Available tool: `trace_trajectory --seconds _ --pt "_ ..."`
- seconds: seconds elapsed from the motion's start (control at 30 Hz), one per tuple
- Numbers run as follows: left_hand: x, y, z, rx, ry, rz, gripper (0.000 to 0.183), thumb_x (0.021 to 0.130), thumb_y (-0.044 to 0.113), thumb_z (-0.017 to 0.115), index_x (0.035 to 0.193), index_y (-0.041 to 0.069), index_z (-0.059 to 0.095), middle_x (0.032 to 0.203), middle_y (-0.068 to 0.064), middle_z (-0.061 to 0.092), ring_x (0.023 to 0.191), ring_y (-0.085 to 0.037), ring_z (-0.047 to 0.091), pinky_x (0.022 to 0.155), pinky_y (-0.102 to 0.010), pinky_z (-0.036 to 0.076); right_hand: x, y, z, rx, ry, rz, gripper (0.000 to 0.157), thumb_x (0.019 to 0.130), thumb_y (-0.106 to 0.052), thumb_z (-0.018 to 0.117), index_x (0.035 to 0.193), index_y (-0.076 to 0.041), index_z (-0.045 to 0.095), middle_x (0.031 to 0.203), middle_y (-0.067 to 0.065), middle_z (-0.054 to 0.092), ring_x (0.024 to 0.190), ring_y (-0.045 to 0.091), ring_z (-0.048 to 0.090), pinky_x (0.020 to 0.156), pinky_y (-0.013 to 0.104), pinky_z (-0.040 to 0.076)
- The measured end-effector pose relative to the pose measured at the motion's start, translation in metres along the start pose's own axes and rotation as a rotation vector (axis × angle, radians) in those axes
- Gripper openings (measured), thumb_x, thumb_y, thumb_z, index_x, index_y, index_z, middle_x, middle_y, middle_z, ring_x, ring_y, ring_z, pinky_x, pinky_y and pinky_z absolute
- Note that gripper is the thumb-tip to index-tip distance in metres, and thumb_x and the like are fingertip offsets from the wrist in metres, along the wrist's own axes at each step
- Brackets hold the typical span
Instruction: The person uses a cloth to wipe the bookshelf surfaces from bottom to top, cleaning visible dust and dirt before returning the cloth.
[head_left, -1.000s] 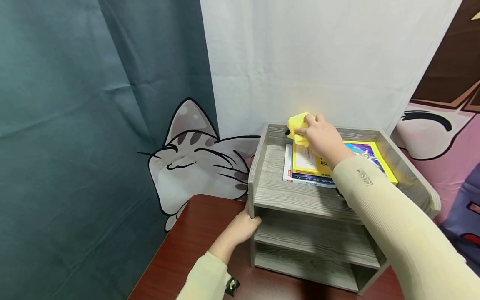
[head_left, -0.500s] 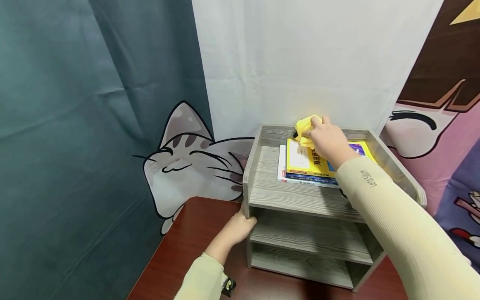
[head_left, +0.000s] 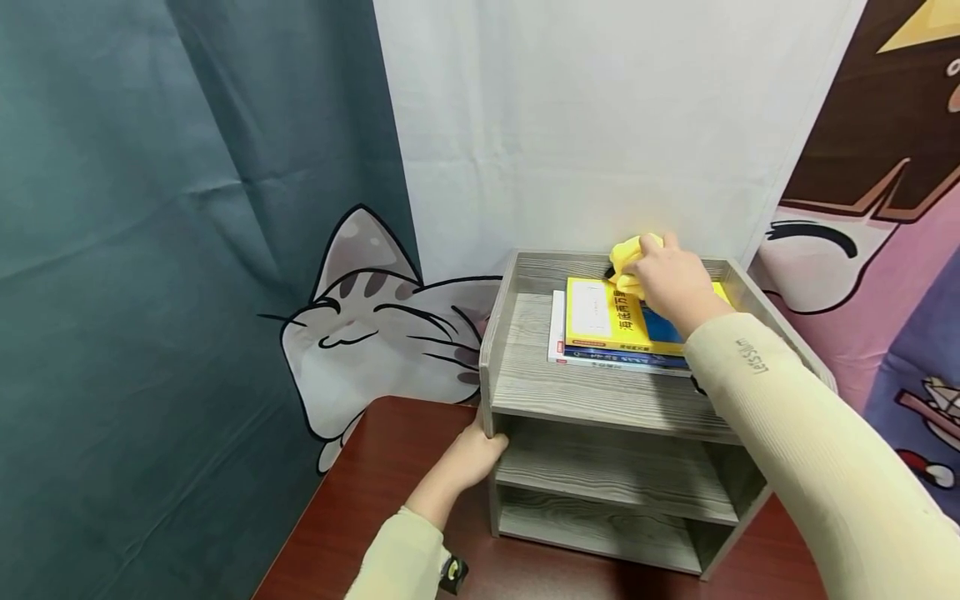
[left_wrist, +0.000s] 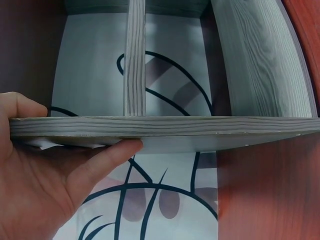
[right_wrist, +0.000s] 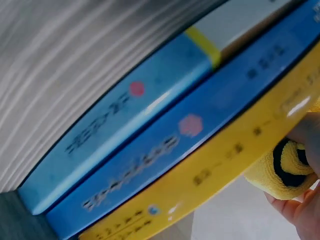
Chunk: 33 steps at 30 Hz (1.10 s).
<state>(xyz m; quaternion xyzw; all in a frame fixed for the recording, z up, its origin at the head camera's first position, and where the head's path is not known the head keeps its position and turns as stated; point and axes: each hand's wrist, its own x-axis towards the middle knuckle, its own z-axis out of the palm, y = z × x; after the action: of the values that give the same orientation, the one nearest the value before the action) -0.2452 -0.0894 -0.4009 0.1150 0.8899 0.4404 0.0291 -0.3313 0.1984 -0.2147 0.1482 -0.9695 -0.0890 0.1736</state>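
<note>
A grey wood-grain desk shelf (head_left: pixel 525 392) with several levels stands on the table. On its top lies a stack of books, a yellow book (head_left: pixel 588 308) uppermost. My left hand (head_left: pixel 472 457) grips the front edge of the shelf's left side panel; in the left wrist view that panel (left_wrist: pixel 225 125) runs between the thumb and fingers of the hand (left_wrist: pixel 45 185). My right hand (head_left: pixel 675 282) holds a bunched yellow cloth (head_left: pixel 628 260) with a black edge at the back of the top level, over the books. In the right wrist view the cloth (right_wrist: pixel 265 182) shows beyond the book spines (right_wrist: pixel 135 165).
The dark red table (head_left: pixel 405 433) reaches out left of the shelf. A white curtain (head_left: pixel 585 125) hangs right behind it, with a teal curtain (head_left: pixel 187 292) at the left and a cartoon-printed one (head_left: pixel 847 192) at the right. A low rim (head_left: pixel 787 333) bounds the top level.
My right hand has moved to the right along the shelf's back edge with the yellow cloth. The left hand keeps its grip on the side panel. The head view has shifted slightly.
</note>
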Motion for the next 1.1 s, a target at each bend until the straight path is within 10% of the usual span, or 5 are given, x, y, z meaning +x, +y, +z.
trace_trajectory --seconds 1.1 --pt "-0.001 -0.002 0.001 -0.011 -0.001 0.000 0.064 0.088 0.019 0.047 0.146 0.009 0.021 0.125 -0.024 0.052 0.099 -0.029 0.055 0.081 -0.050 0.043 -0.022 0.020 -0.006 -0.129 -0.074 0.246 0.026 0.078 -0.008 0.071 0.097 0.008 0.063 0.097 0.025 0.044 0.096 0.045 0.037 0.070 0.058 0.045"
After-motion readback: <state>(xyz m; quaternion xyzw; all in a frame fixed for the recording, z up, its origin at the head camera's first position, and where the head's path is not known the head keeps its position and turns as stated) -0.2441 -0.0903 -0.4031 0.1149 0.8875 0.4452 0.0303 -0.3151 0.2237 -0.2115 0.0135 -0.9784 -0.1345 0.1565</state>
